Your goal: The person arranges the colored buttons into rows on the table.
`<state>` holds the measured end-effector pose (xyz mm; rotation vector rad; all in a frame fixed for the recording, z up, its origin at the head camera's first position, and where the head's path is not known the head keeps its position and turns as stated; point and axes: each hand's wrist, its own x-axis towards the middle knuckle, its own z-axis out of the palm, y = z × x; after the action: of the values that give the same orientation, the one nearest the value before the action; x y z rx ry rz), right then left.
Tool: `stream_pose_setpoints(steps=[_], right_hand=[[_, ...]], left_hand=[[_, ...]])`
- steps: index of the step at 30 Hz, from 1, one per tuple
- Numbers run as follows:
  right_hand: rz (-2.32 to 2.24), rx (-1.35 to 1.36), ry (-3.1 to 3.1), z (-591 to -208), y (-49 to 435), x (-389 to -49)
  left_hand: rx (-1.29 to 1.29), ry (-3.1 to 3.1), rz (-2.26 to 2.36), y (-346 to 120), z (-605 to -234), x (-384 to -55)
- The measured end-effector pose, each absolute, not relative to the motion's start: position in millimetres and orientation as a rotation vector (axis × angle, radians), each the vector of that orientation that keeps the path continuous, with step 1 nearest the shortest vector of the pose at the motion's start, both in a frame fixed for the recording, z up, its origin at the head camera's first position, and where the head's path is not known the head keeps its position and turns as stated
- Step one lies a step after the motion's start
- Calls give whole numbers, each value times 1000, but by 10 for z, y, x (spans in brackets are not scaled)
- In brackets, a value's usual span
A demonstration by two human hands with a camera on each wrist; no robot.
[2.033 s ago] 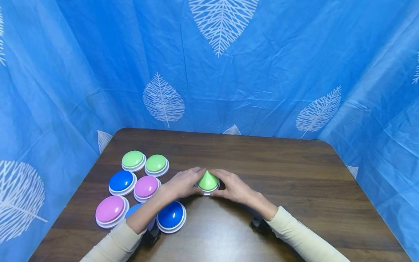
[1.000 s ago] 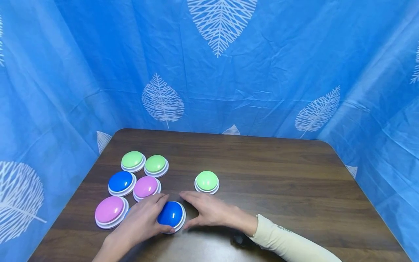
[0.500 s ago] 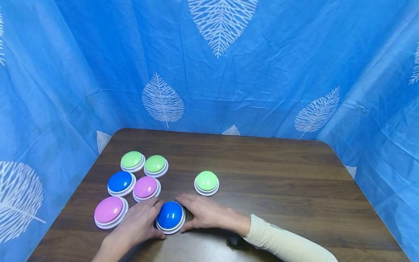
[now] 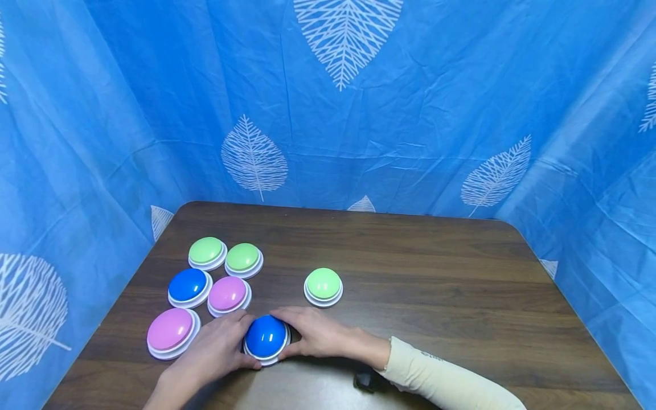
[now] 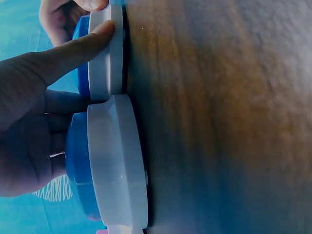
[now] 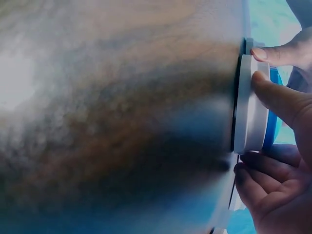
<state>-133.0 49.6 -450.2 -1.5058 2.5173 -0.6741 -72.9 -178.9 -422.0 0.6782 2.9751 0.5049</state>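
Between my two hands in the head view is a domed blue push button (image 4: 266,336) on a round white base, resting on the wooden table. My left hand (image 4: 214,348) holds its left side, the thumb laid along the front of the base. From the right, my right hand (image 4: 320,333) grips it with thumb and fingers. A second blue button (image 5: 114,165) stands under my left palm in the left wrist view, close against the held one; the hand hides it in the head view. In the right wrist view my right thumb (image 6: 278,95) presses the white rim.
Near my left hand lie two pink buttons, one large (image 4: 169,330) and one behind (image 4: 228,294), and another blue button (image 4: 187,285). Two green buttons (image 4: 206,250) sit at the back left. A lone green button (image 4: 323,283) stands mid-table. Blue leaf-print cloth (image 4: 410,114) surrounds the table.
Both hands have left the lone green button and come down left to the blue button, closing in on its sides. The green button stays in its place.
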Motion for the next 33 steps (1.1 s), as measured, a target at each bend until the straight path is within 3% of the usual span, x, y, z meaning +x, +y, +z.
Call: stream_pose_setpoints(steps=[14, 33], right_hand=[[-973, -1437, 2449, -4415, 616, -1405], [-1290, -1209, 2530, -4226, 1274, -1589]], left_hand=[[483, 2944, 687, -1726, -4087, -810], [682, 2934, 850, -1226, -3957, -1283]])
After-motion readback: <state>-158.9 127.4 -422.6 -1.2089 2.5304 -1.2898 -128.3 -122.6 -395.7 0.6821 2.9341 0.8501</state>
